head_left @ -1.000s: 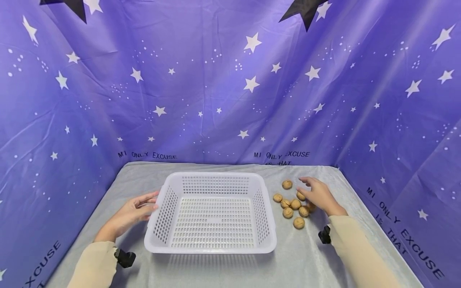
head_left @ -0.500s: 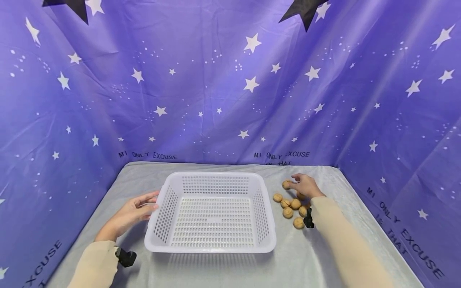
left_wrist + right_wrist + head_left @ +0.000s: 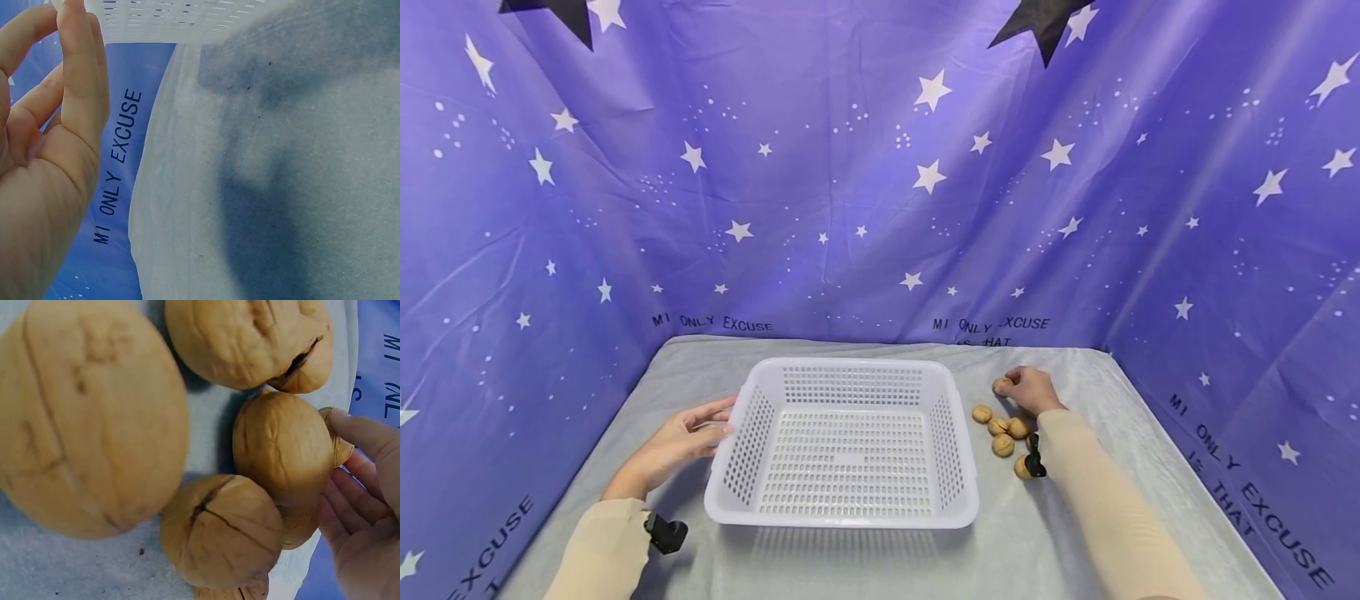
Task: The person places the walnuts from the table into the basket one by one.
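A purple curtain [image 3: 827, 183] printed with white stars hung behind and on both sides of the grey-clothed counter [image 3: 850, 575]. From where I stood, picking up a walnut looked to be the step in hand: right of the white perforated plastic basket [image 3: 842, 522], the person's right hand [image 3: 1033, 392] had thumb and fingers pinched on the rearmost walnut [image 3: 1001, 385], which seemed to be down on the counter. The next move, I judged, called for a secure hold on that round shell and a straight lift, with the black wrist camera [image 3: 1035, 458] kept from knocking the other walnuts [image 3: 1003, 445]. Those lay clustered nearer the person, some touching; hand and camera hid part of the group, so I could not count them in that view.

The basket stood upright, its slotted floor in plain sight and no walnut in it. At its left rim was the left hand [image 3: 673, 446], fingers relaxed and gripping nothing; how firmly they pressed I could not tell.
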The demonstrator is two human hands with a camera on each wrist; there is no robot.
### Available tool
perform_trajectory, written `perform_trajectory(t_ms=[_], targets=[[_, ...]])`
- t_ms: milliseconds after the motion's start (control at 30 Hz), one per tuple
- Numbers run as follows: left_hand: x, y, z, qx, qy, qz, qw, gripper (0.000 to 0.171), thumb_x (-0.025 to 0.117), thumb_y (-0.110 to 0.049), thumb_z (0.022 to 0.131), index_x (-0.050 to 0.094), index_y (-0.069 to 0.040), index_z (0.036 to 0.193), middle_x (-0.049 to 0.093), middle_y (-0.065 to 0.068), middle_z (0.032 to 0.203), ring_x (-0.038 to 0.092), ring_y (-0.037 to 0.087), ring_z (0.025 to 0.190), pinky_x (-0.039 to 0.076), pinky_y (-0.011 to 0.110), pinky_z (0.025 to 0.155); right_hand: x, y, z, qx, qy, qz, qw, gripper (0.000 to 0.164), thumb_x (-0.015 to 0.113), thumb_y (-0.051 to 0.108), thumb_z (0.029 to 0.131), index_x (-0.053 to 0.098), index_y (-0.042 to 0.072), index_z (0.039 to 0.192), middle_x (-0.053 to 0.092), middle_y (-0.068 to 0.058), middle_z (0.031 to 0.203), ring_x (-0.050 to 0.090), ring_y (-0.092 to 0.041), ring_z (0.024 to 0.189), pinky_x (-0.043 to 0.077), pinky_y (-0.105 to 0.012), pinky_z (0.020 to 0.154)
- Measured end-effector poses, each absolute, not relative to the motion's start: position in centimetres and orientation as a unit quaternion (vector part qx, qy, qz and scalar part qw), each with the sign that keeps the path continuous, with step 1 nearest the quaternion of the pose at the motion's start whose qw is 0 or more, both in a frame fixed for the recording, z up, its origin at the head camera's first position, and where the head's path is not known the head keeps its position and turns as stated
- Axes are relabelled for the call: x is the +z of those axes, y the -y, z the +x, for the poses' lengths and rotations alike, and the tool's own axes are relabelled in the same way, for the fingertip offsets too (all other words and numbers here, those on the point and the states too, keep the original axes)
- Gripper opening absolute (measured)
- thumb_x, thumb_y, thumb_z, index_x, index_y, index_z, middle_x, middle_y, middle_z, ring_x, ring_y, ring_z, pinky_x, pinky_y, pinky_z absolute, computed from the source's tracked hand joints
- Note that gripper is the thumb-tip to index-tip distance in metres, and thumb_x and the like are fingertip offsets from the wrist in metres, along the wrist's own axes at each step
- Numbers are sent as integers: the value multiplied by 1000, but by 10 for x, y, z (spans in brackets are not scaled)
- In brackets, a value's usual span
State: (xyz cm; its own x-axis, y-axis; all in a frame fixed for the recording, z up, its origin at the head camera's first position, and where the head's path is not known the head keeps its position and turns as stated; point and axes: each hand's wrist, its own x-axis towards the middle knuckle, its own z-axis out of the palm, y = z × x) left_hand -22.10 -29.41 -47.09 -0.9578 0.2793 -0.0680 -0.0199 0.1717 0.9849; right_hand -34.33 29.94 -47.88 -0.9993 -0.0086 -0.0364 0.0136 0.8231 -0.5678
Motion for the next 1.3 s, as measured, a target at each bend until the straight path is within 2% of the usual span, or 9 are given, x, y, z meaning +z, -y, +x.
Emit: perform_trajectory(t_ms=[333, 633, 967, 1300], targets=[[-471, 293, -222, 638, -756, 87, 118, 66, 67, -13, 97, 35, 1, 153, 47, 27, 141, 64, 19, 108, 56, 37, 88, -461, -301, -340, -342, -939, -26, 1, 48, 71, 22, 94, 59, -9, 129, 63, -27, 120, 58, -42, 111, 47, -53, 96], [-470, 294, -222, 640, -753, 87, 124, 68, 68, -13, 97, 34, 1, 154, 46, 26, 141, 64, 19, 109, 56, 37, 89, -412, -280, -339, -335, -936, -95, -46, 48, 73, 26, 94, 62, -7, 127, 68, -22, 113, 64, -35, 103, 53, -48, 88], [-470, 294, -223, 641, -752, 83, 127, 69, 69, -14, 96, 35, 0, 154, 47, 25, 140, 64, 19, 109, 56, 38, 89, -367, -210, -336, -340, -924, -167, -52, 46, 78, 27, 90, 66, -1, 125, 71, -14, 109, 68, -27, 98, 56, -40, 85], [-468, 293, -222, 639, -754, 76, 131, 71, 70, -15, 95, 34, 0, 154, 47, 25, 140, 64, 19, 108, 56, 37, 89, -371, -127, -331, -372, -900, -227, -3, 43, 80, 23, 87, 68, 5, 125, 72, -5, 107, 68, -17, 96, 55, -31, 88]])
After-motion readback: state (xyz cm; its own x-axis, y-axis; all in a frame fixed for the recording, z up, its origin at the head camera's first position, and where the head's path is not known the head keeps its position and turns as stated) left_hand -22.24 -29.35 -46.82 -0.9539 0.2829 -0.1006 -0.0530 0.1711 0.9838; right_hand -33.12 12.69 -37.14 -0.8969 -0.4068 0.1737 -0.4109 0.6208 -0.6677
